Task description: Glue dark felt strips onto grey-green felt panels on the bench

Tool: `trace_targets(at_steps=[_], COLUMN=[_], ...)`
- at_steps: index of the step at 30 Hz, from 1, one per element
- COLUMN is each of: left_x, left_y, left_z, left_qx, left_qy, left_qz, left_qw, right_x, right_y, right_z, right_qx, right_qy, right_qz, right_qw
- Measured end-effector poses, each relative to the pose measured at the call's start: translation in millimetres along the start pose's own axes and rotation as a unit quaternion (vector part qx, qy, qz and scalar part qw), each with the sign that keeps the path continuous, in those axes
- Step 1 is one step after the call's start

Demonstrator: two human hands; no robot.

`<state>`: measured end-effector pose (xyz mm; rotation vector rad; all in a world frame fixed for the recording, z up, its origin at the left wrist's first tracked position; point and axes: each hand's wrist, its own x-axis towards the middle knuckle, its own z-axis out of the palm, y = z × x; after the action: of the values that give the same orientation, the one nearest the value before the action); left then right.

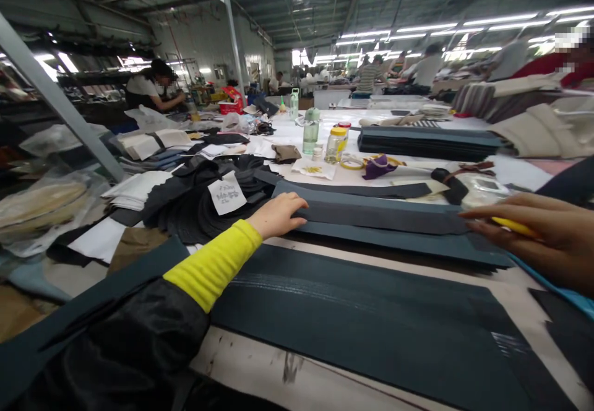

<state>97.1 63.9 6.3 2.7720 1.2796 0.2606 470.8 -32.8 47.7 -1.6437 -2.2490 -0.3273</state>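
From my remote seat, the stack of dark grey leather strips [375,216] sits ahead of me on the desk [260,361], and I place everything else from it. My left grip [277,216], at the stack's left end, lies flat on top and pinches nothing; I judge it is pressing down to keep the layers from sliding. My right grip [552,241], just past the stack's right end, is pressed together around a yellow pen [515,226], most of it hidden, so I can't be sure of the tool. A wide dark leather panel [343,312] lies flat on the near side of the stack, perhaps kept there within easy reach. Beyond the stack stand a clear jar with a yellow lid [336,145], holding something pale yellow, and a green-tinted bottle [310,131]. Left of the stack, a clear plastic bag [41,203] holds beige material, and far beyond it sits a red basket [231,106], its contents too small to tell
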Motion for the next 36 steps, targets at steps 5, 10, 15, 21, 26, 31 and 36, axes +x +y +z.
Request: trace_targets(at_steps=[5,10,15,21,26,31,36], left_x=[-8.8,-22.6,-17.6,-8.1,-1.7,2.0,3.7], left_y=[-3.0,-10.9,-11.1,-14.0,-17.3,-16.1,-10.1], left_z=[10.9,14.7,16.5,16.3,19.2,19.0,14.9], left_qx=[-0.003,0.005,-0.009,0.014,-0.008,0.0,0.026], left_qy=[-0.046,-0.017,-0.008,-0.002,0.009,0.006,-0.009], left_qz=[0.022,0.034,0.01,0.033,0.029,0.014,0.006], left_qw=[0.999,0.999,1.0,0.999,1.0,1.0,1.0], right_x=[13.0,10.4,22.9,44.5,54.4,53.6,49.3], right_y=[6.8,19.4,20.8,32.9,40.7,34.2,20.4], right_z=[2.6,22.2,43.9,66.9,77.4,74.8,65.3], right_qx=[0.011,-0.066,-0.086,-0.101,-0.119,-0.149,-0.177], right_qy=[-0.069,-0.15,-0.201,-0.218,-0.236,-0.222,-0.191], right_qz=[0.025,0.057,0.057,0.069,0.032,-0.03,-0.084], right_qw=[0.997,0.985,0.974,0.968,0.964,0.963,0.962])
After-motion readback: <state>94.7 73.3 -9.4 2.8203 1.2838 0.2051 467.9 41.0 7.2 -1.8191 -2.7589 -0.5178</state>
